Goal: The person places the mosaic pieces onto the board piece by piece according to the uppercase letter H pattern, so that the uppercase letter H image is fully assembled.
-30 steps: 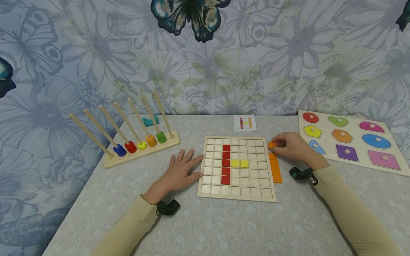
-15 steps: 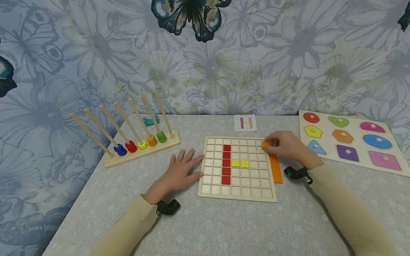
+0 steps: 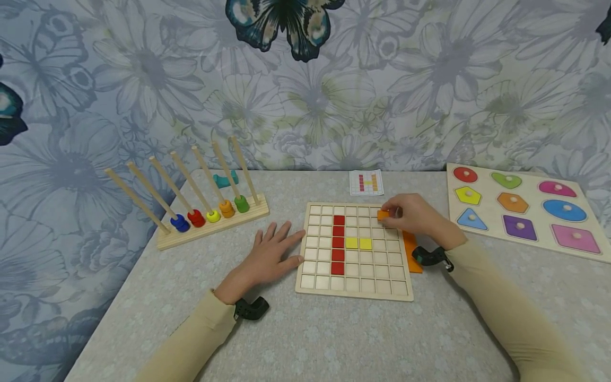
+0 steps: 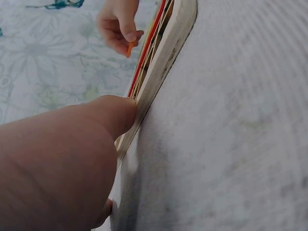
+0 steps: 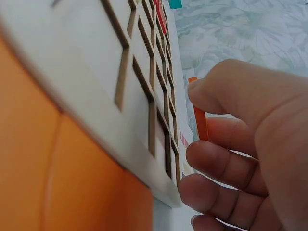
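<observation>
My right hand (image 3: 408, 215) pinches an orange square tile (image 5: 199, 115) between thumb and fingers, over the upper right of a wooden grid board (image 3: 358, 286). A column of red tiles (image 3: 338, 242) and two yellow tiles (image 3: 358, 243) lie in the board's cells. My left hand (image 3: 267, 257) lies with spread fingers on the table, its thumb and index fingertip at the board's left edge; in the left wrist view the thumb (image 4: 118, 113) meets that edge. More orange tiles (image 3: 412, 253) lie along the board's right side, partly hidden by the right hand and wrist.
Behind the board lies a small pattern card (image 3: 366, 183). A peg stand (image 3: 215, 223) with coloured rings stands at left, a teal piece (image 3: 224, 180) behind it. A shape puzzle board (image 3: 525, 207) lies at right. A patterned wall (image 3: 305, 116) borders the table's back.
My right hand has carried the orange tile leftward from the row beside the board to over the grid. The left hand has stayed in place.
</observation>
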`<state>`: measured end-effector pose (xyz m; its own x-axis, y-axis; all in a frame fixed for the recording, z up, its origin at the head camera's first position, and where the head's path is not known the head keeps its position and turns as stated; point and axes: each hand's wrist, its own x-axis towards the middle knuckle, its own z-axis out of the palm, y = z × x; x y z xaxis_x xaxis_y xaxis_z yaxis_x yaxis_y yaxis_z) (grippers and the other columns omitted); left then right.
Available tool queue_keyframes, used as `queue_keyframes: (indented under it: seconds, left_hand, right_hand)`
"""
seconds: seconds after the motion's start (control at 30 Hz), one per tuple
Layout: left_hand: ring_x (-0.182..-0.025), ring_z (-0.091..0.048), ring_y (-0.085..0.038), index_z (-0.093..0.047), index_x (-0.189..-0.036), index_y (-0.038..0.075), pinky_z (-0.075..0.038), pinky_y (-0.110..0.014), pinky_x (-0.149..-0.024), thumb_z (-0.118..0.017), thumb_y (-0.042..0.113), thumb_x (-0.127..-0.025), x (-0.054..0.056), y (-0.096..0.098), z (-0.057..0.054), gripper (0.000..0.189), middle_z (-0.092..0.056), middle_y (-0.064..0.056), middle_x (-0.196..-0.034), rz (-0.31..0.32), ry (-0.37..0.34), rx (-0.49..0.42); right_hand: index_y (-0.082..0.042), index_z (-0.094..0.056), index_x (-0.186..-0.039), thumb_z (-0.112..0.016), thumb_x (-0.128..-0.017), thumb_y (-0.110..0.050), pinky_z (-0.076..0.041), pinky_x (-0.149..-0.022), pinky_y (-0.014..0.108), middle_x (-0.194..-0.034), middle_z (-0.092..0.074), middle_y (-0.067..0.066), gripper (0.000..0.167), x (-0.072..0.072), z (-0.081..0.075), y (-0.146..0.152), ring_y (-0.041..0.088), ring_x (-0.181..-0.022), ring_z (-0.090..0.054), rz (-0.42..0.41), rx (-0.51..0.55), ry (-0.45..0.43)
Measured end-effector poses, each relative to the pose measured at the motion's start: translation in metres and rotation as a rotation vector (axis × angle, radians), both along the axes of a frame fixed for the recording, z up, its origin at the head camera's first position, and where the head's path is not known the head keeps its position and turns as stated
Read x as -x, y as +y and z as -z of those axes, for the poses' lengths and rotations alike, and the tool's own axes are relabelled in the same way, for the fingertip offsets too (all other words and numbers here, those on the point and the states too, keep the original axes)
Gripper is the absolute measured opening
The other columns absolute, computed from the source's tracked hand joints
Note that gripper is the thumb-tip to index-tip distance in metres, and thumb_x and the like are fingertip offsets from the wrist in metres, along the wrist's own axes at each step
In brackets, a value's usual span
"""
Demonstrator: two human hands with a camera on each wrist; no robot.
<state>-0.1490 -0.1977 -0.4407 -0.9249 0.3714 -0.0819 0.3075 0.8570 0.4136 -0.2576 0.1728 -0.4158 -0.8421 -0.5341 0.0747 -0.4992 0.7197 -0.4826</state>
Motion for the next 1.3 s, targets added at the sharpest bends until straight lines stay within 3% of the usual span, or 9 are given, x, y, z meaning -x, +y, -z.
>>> queue_keyframes:
  seconds: [0.47, 0.87, 1.3]
  left_hand:
    - [-0.156, -0.006, -0.052, -0.04, -0.159, 0.022, -0.005, -0.077, -0.118, -0.058, 0.044, -0.102, -0.0006, -0.0003, 0.0011, 0.063, -0.022, -0.02, -0.169, -0.001, 0.001, 0.0]
    - [-0.156, -0.006, -0.052, -0.04, -0.159, 0.023, -0.005, -0.077, -0.118, -0.057, 0.044, -0.102, -0.001, 0.0001, 0.0016, 0.063, -0.022, -0.02, -0.169, 0.001, 0.005, -0.001]
    - [-0.156, -0.006, -0.053, -0.04, -0.159, 0.022, -0.005, -0.077, -0.118, -0.057, 0.044, -0.102, -0.0014, 0.0001, 0.0013, 0.063, -0.022, -0.02, -0.169, 0.0, 0.007, -0.009]
  right_hand:
    - [-0.001, -0.076, -0.111, -0.081, -0.088, -0.02, -0.05, -0.073, 0.033, -0.087, -0.071, 0.006, 0.03, -0.001, 0.0032, -0.0046, 0.015, -0.076, -0.059, -0.031, -0.013, 0.017]
    - [-0.001, -0.077, -0.11, -0.08, -0.087, -0.017, -0.047, -0.066, 0.028, -0.083, -0.07, 0.005, 0.028, -0.0006, 0.0069, -0.0047, 0.013, -0.071, -0.056, -0.037, -0.011, 0.042]
    - [-0.001, -0.076, -0.111, -0.08, -0.088, -0.018, -0.048, -0.069, 0.03, -0.084, -0.07, 0.004, 0.029, 0.0002, 0.0093, -0.0044, 0.012, -0.072, -0.056, -0.053, -0.021, 0.047]
